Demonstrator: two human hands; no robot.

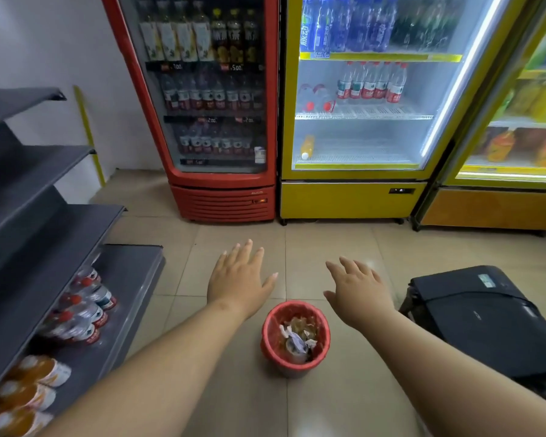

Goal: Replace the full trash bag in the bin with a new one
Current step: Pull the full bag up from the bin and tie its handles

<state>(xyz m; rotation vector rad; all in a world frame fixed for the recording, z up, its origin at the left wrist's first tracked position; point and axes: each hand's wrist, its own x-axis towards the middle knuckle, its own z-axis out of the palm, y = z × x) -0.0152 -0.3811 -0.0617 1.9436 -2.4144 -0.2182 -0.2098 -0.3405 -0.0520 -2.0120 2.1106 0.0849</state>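
Observation:
A small round bin [293, 365] stands on the tiled floor below and between my hands. A red trash bag [269, 323] lines it, folded over the rim, with crumpled paper and wrappers [298, 340] inside. My left hand [238, 280] hovers palm down above and to the left of the bin, fingers spread and empty. Above and to the right of the bin my right hand [356, 291] is also spread and holds nothing. No fresh bag is in view.
Grey shelves [114, 279] with water and orange drink bottles run along the left. A red drinks cooler [208, 99] and yellow coolers [353, 197] stand straight ahead. A black printer-like box [486, 313] sits on the floor just right of the bin.

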